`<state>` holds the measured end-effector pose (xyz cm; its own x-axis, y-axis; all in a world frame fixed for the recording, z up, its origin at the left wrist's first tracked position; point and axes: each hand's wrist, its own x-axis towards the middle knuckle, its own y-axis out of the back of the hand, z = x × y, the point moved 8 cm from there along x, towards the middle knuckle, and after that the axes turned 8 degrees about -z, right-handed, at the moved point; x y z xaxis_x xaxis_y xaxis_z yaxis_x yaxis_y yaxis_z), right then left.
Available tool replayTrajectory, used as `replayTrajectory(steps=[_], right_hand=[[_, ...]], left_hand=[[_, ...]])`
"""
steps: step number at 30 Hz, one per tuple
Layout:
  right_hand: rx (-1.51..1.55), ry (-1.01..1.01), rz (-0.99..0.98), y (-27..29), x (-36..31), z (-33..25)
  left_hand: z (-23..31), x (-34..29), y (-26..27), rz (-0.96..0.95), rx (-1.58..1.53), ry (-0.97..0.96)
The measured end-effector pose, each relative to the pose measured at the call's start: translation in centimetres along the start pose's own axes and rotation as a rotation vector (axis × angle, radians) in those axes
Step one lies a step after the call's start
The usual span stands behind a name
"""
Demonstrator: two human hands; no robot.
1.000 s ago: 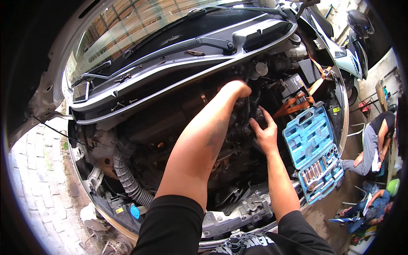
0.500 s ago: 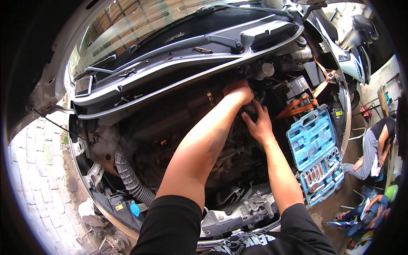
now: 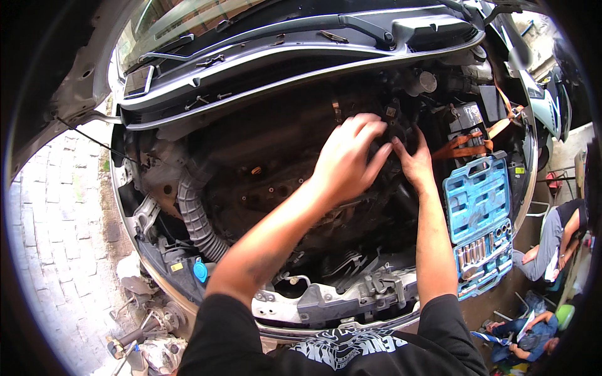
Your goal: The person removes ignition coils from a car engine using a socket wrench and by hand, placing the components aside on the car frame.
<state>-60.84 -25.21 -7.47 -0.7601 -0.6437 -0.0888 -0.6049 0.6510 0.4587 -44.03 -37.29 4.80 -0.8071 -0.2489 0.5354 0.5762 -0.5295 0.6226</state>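
A black engine part with a small pale square label stands upright above the dark engine in the bay. My right hand grips its right side, the thumb in front and the fingers largely behind it. My left hand is just to the left of the part, slightly blurred, fingers apart and nothing visible in them. Whether its fingertips touch the part I cannot tell. The lower part of the black piece is hidden between my hands.
A blue socket case lies open on the bay's right side, near the battery and an orange strap. A phone and loose bolts rest along the cowl. A ribbed hose is at left. Two people sit at far right.
My left hand has come up out of the deep bay toward me, its fingers spreading. The black part now shows by my right hand. The whole view has shifted.
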Motion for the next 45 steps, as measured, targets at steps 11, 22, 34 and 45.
replayTrajectory(steps=[11, 22, 34, 45], right_hand=[[-0.025, 0.311, -0.010, -1.4, -19.5, -5.9], [-0.011, 0.712, 0.327, 11.4, -35.4, -22.4], [1.374, 0.105, -0.202, 3.6, -43.0, -10.5], [-0.501, 0.231, 0.021, 30.3, -31.6, 5.3]], left_hand=[[12.8, -39.9, 7.9, -0.152, -0.010, 0.991], [12.3, -28.6, 7.3, 0.530, -1.466, 0.921], [34.4, -17.2, -3.0, -0.290, -0.468, -0.004], [32.3, -31.5, -10.8, -0.436, -0.389, 0.686]])
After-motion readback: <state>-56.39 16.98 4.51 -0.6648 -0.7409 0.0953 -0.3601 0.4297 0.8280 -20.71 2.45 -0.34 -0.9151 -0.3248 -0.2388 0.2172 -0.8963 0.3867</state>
